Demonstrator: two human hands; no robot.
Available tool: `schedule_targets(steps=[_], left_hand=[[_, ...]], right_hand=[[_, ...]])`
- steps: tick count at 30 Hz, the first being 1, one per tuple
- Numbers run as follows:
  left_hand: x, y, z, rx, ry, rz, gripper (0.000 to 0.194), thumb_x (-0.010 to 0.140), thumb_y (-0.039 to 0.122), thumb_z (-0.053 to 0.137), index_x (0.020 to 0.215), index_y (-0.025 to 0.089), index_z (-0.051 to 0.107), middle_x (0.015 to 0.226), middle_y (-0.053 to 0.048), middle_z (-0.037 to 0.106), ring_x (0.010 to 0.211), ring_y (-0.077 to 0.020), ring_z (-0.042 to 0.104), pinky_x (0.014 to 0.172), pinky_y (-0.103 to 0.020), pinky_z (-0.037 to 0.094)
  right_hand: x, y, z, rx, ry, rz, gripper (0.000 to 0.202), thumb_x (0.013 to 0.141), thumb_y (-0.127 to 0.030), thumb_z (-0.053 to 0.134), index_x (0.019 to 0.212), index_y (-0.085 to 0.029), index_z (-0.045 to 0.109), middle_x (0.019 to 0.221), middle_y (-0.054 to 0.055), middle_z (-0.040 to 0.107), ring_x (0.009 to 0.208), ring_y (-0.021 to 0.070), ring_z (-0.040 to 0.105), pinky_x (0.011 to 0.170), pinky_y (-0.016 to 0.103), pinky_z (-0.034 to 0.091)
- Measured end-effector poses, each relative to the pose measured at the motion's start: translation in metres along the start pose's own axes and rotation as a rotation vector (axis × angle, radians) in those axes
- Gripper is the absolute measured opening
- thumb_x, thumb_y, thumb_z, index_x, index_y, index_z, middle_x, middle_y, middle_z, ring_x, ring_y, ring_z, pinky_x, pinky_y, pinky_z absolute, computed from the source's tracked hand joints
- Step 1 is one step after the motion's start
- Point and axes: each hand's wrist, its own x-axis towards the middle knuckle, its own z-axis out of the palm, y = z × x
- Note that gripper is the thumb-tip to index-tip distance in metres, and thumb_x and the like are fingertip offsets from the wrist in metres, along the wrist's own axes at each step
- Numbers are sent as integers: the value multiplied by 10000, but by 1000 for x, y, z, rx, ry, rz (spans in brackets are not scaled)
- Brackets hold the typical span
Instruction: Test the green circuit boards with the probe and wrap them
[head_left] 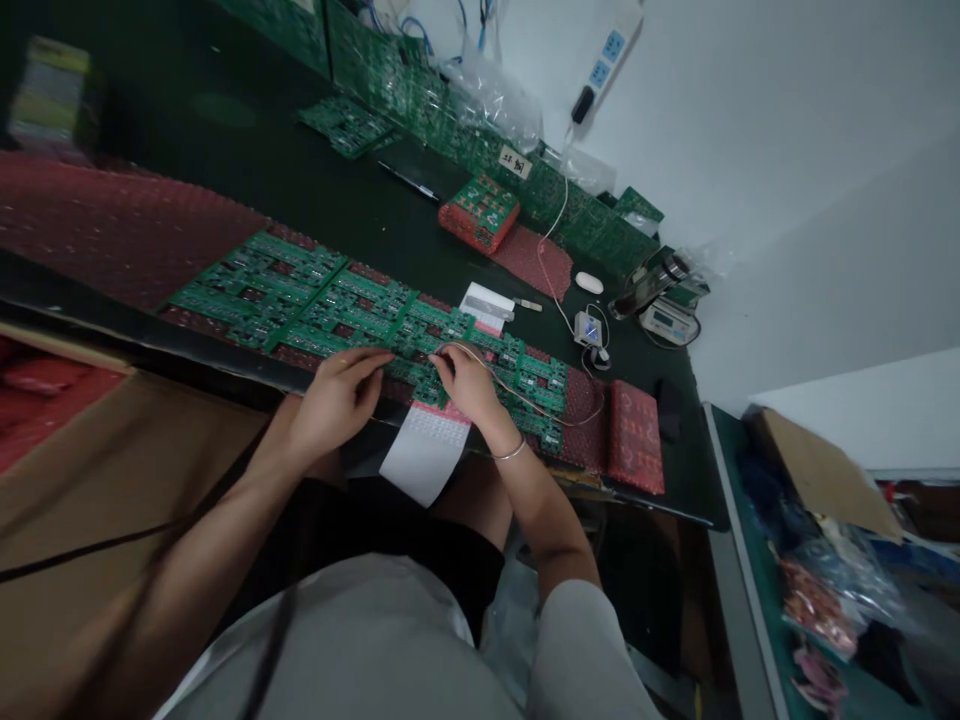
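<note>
A long row of green circuit boards [360, 305] lies on red bubble wrap along the table's front edge. At the row's near edge, my left hand [330, 405] has its thumb and fingers drawn together, tips against a board. What sits between them is too small to make out. My right hand [469, 385] bends over the boards just to the right, fingertips pinched low on them; anything in the pinch is hidden. A thin pale cable [525, 400] runs by this hand and across the boards. Beneath it, a white label sheet [427, 450] hangs over the edge.
Behind the row are a wrapped board stack [480, 212], a pen [409, 181] and loose boards [349, 125]. To the right stand a small device with a lit screen [589, 329], a scale [669, 320] and a red bubble-wrapped pack [636, 437]. An open carton [112, 480] is at lower left.
</note>
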Motion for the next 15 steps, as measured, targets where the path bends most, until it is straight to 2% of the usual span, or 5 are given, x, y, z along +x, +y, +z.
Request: schedule_targets(steps=[3, 6, 10, 15], left_hand=[[-26, -4, -8, 8, 38, -24, 338, 1063, 354, 478, 1251, 268, 745, 1293, -47, 734, 1182, -284, 695, 1091, -461, 573], [-40, -6, -12, 2, 30, 32, 304, 1068, 352, 506, 1259, 290, 734, 1327, -16, 719, 1192, -276, 688, 1079, -455, 572], [-45, 3, -12, 10, 12, 74, 262, 1067, 380, 543, 1193, 295, 756, 1259, -46, 744, 1144, -264, 701, 1031, -444, 570], [-45, 14, 2, -37, -81, 209, 264, 1053, 432, 595, 1090, 268, 798, 1155, -71, 766, 1082, -259, 689, 977, -420, 556]], right_hand=[[-1, 0, -2, -24, 19, -35, 206, 1088, -350, 596, 938, -246, 690, 1012, 83, 747, 1069, 259, 706, 1036, 403, 552], [-3, -1, -4, -47, 6, -53, 215, 1097, -358, 577, 953, -249, 696, 1043, 91, 750, 1062, 267, 689, 1030, 434, 550], [-5, -2, -4, -47, -34, -32, 202, 1084, -383, 608, 973, -243, 702, 1098, 109, 763, 1077, 292, 666, 1049, 500, 527], [-4, 1, -3, -36, -13, 3, 234, 1094, -414, 587, 987, -237, 698, 1074, 85, 772, 1077, 275, 658, 1066, 452, 508]])
